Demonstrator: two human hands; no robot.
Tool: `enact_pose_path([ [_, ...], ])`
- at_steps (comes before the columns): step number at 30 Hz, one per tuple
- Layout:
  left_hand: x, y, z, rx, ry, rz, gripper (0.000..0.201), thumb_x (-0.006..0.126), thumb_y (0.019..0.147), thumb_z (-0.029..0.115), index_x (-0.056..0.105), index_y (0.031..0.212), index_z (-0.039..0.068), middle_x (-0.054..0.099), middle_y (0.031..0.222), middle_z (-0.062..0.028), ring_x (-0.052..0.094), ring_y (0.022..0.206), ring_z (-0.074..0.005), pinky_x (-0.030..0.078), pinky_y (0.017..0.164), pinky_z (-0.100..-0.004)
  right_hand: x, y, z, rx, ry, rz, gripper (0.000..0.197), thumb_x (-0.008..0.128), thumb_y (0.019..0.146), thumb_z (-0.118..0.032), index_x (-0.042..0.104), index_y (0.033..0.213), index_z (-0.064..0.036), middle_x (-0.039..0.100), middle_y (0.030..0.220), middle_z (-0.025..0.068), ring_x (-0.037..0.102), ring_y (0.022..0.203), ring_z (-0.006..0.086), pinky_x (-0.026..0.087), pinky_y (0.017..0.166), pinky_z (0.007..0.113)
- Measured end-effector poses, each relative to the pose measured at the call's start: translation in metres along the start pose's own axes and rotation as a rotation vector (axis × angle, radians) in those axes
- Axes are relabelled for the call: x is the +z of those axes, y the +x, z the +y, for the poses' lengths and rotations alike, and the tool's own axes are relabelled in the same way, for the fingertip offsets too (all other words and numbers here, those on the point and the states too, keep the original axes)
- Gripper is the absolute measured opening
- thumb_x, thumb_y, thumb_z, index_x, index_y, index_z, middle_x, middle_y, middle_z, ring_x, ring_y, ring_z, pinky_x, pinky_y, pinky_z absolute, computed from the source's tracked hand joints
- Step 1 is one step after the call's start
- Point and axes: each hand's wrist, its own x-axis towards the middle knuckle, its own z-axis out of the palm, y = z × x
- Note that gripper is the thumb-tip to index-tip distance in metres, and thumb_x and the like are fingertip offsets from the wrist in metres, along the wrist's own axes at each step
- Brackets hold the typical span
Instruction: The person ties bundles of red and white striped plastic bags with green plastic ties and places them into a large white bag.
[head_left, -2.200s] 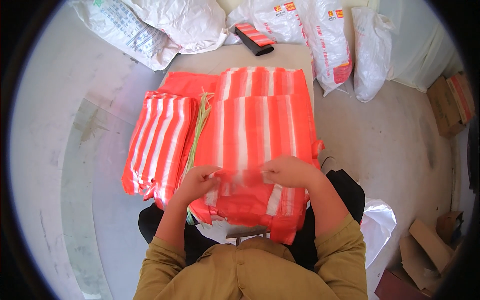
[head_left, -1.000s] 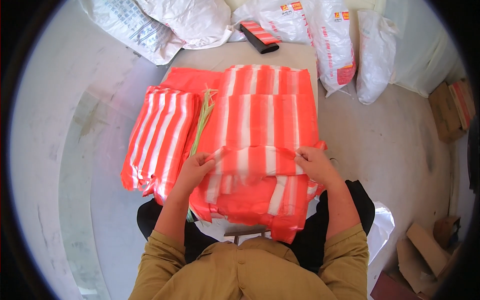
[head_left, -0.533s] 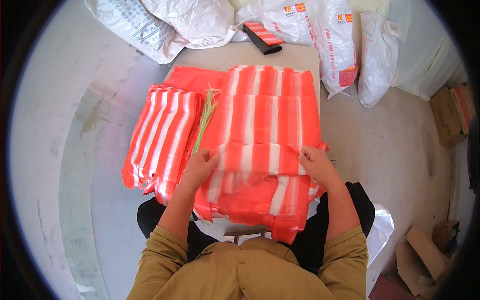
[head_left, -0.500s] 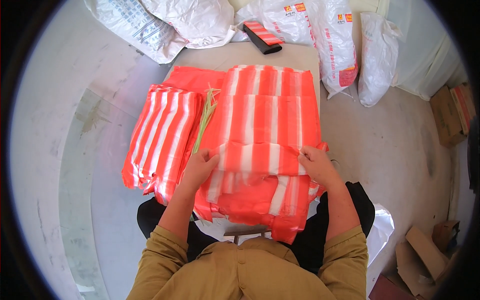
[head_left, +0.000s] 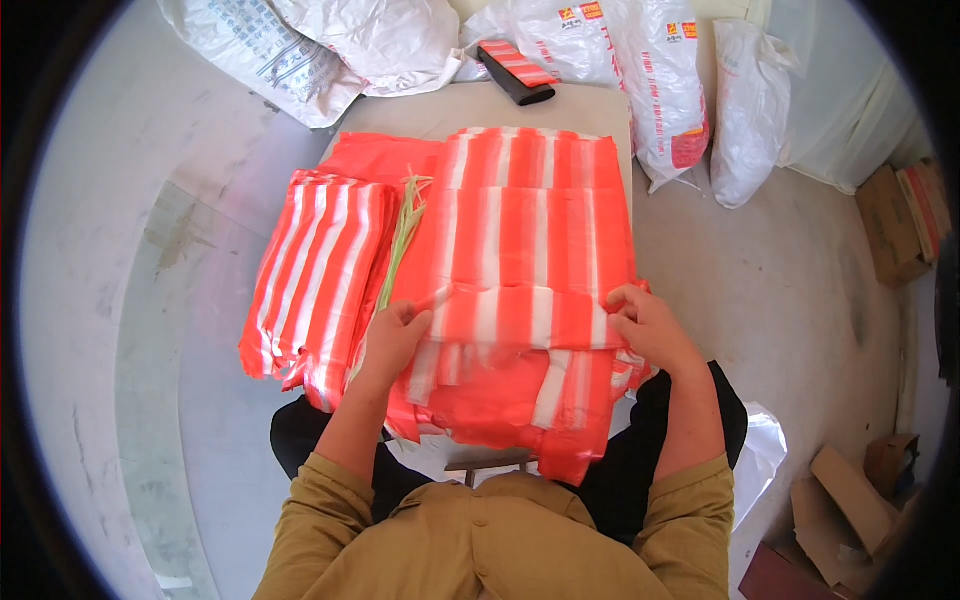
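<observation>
A stack of red-and-white striped plastic bags lies before me, its upper layer folded over in a band across the near part. At the left end of that band, my left hand pinches the edge of the striped plastic bag. My right hand is at the band's right end, thumb and forefinger apart, the fingertips beside the edge. Loose red plastic hangs below the band toward my lap. To the left lies a second pile of folded striped bags, with pale green strips between the two piles.
A black roll with a striped piece rests at the far table edge. White sacks line the back. Cardboard boxes stand at the right, and open cardboard lies at the lower right.
My right hand has loosened at the bag's edge, its forefinger lifting and spreading from the thumb. My left hand stays at the left edge. The whole view has shifted slightly.
</observation>
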Motion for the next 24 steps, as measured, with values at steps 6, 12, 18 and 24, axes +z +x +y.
enact_pose_path([
  [6, 0.005, 0.0, 0.002, -0.008, -0.004, 0.006, 0.024, 0.068, 0.09, 0.022, 0.066, 0.087, -0.001, 0.064, 0.071, -0.0035, 0.058, 0.063, -0.01, 0.044, 0.059, -0.0288, -0.008, -0.009, -0.01, 0.164, 0.03, -0.117, 0.024, 0.066, 0.086, -0.008, 0.06, 0.108, -0.0002, 0.066, 0.078, 0.0052, 0.062, 0.071, 0.0148, 0.049, 0.067, 0.031],
  [12, 0.007, 0.005, -0.013, 0.016, -0.078, 0.02, 0.022, 0.067, 0.092, 0.021, 0.065, 0.089, -0.001, 0.065, 0.072, -0.0038, 0.058, 0.064, -0.0102, 0.045, 0.059, -0.0286, 0.007, -0.005, -0.019, 0.125, -0.068, -0.046, 0.015, 0.063, 0.087, -0.008, 0.057, 0.099, -0.0007, 0.064, 0.077, 0.0087, 0.061, 0.072, 0.0163, 0.048, 0.069, 0.032],
  [18, 0.01, 0.006, -0.012, 0.004, -0.079, 0.064, 0.02, 0.067, 0.092, 0.02, 0.065, 0.091, 0.0, 0.065, 0.073, -0.0044, 0.059, 0.065, -0.0104, 0.046, 0.06, -0.0289, 0.012, 0.0, -0.009, 0.091, -0.025, -0.006, 0.006, 0.059, 0.091, -0.006, 0.055, 0.092, -0.0014, 0.061, 0.08, 0.0072, 0.057, 0.076, 0.0159, 0.047, 0.07, 0.031],
  [24, 0.011, 0.004, -0.01, 0.012, -0.122, 0.071, 0.02, 0.067, 0.091, 0.017, 0.059, 0.1, 0.001, 0.063, 0.072, -0.0059, 0.058, 0.064, -0.0116, 0.046, 0.059, -0.0298, 0.013, -0.001, -0.007, 0.074, 0.016, -0.014, 0.003, 0.056, 0.093, -0.004, 0.058, 0.093, -0.001, 0.06, 0.079, 0.006, 0.057, 0.078, 0.0146, 0.047, 0.073, 0.03],
])
